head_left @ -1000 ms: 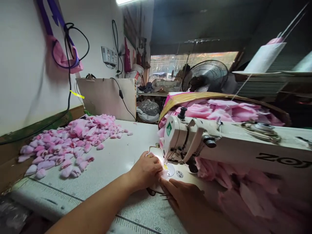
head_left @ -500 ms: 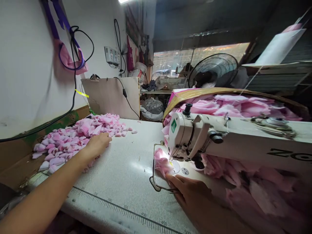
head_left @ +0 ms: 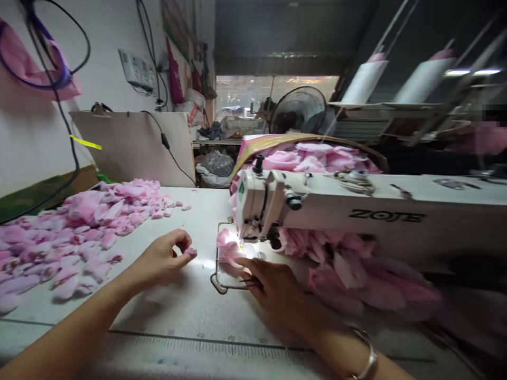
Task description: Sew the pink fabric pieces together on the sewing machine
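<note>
My left hand [head_left: 168, 256] is over the bare tabletop, thumb and fingertips pinched on a small pink fabric piece [head_left: 190, 252]. Under the needle of the white sewing machine [head_left: 253, 206] lies a larger pink fabric piece [head_left: 228, 247], lit by the machine's lamp. My right hand [head_left: 273, 282] grips the near edge of that piece with its fingertips. Something thin and dark shows beneath its curled fingers; I cannot make out what. A heap of small stuffed pink pieces [head_left: 95, 219] spreads left of my left hand.
More pink fabric [head_left: 344, 269] bunches under the machine arm, right of my hand. Behind the machine stands a container [head_left: 237, 158] full of pink pieces. Thread cones [head_left: 366, 79], a fan [head_left: 299, 110] and an upright board [head_left: 138, 148] are farther back. A ruler scale [head_left: 222, 343] runs along the table front.
My left hand has come away from the heap toward the machine with a small pink fabric piece in its fingers. The view has swung right; my right hand stays at the fabric by the needle.
</note>
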`<state>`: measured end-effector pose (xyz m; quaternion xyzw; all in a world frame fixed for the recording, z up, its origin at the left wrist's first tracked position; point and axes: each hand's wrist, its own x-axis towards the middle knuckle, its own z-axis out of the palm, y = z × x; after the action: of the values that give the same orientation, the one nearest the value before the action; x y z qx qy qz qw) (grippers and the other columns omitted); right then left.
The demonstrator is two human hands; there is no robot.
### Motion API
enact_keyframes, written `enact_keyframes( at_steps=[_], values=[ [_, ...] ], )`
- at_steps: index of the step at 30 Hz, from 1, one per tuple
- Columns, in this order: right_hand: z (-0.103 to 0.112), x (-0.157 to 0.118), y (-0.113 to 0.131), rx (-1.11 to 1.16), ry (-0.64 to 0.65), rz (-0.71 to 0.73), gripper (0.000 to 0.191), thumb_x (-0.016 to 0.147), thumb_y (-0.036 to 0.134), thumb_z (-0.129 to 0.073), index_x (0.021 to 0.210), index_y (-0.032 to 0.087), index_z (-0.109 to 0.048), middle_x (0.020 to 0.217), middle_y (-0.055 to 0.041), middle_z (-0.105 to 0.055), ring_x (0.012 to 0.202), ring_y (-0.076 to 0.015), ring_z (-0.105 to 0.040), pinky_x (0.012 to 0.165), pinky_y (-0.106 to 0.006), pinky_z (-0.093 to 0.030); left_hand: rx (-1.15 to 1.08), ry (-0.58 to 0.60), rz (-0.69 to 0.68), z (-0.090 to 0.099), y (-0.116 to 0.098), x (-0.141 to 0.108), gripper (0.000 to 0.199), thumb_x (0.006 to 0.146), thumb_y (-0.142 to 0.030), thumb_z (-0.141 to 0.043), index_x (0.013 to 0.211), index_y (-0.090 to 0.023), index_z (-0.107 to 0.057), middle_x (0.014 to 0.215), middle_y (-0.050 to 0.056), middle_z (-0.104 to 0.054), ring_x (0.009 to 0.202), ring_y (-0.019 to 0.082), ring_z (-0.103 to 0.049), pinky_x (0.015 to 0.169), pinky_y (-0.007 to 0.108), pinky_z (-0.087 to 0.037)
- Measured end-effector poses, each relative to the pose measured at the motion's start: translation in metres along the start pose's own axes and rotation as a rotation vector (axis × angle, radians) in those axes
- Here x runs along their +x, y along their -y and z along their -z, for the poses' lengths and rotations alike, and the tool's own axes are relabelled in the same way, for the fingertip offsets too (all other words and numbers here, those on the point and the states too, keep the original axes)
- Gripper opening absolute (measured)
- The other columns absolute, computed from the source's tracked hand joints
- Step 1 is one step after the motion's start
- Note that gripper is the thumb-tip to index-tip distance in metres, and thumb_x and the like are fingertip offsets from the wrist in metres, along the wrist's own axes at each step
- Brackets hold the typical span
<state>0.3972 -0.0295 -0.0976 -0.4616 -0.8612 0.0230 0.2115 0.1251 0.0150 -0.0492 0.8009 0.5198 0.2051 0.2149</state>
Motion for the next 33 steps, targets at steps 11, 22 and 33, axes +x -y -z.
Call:
enact_keyframes(
  at_steps=[11,22,33],
  values=[
    [0.01,0.004,0.012,0.286,-0.153,-0.144,0.032,0.076,0.011,-0.052,0.105,0.022,-0.06,0.084,0.0002,-0.07,0.07,-0.0146,-0.061,0.061,-0.024,-0.038,-0.733,0.275,0.067,-0.057,-0.065,0.011,0.03,0.082,-0.046,-0.059,0.09,-0.016,-0.058,0.085,0.003,-0.057,0.072,0.014,-0.051,0.059,0.024,-0.041],
    [0.012,0.003,0.011,0.258,-0.051,-0.212,0.025,0.073,0.016,-0.055,0.097,0.022,-0.06,0.068,0.0029,-0.061,0.063,-0.0144,-0.054,0.059,-0.025,-0.032,-0.584,0.148,0.007,-0.067,-0.057,0.012,0.027,0.085,-0.046,-0.055,0.088,-0.019,-0.059,0.078,0.0,-0.056,0.063,0.011,-0.052,0.054,0.023,-0.044],
    [0.017,0.008,0.011,0.431,-0.053,-0.283,0.009,0.076,0.019,-0.06,0.084,0.023,-0.06,0.06,0.0068,-0.055,0.057,-0.0104,-0.049,0.054,-0.022,-0.029,-0.797,0.217,0.063,-0.073,-0.051,0.01,0.029,0.085,-0.044,-0.058,0.098,-0.018,-0.06,0.084,0.002,-0.061,0.066,0.01,-0.051,0.056,0.02,-0.04]
  ],
)
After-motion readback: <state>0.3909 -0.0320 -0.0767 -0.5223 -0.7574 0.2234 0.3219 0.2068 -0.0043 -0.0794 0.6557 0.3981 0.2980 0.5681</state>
